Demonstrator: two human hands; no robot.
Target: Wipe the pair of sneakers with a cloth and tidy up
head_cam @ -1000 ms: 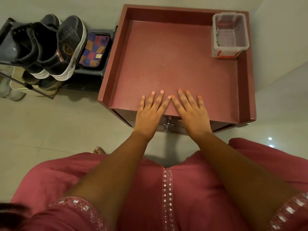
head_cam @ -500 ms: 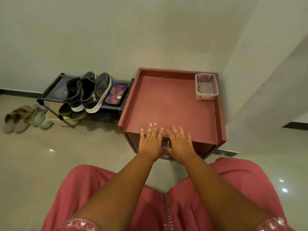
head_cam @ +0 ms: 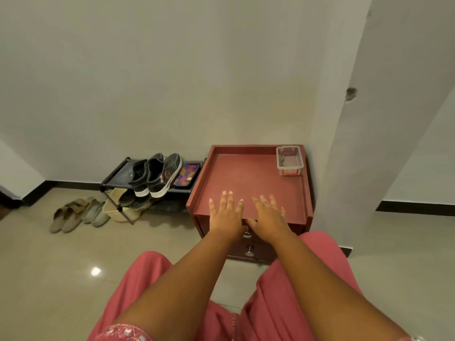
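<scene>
Left hand (head_cam: 225,214) flat; sneakers (head_cam: 155,174) well left.

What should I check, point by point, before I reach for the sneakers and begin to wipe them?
1. Both hands free: ok. The left hand and right hand lie flat and hold nothing.
2. Sneakers within sight: ok. The dark sneakers stand on the top of the shoe rack.
3. Cloth at hand: cannot tell. The patchwork piece beside the sneakers may be the cloth.
4. Working surface free: ok. The red cabinet top carries only the clear box in its far right corner.
5. Sneakers dirty or clean: cannot tell, too small.
</scene>
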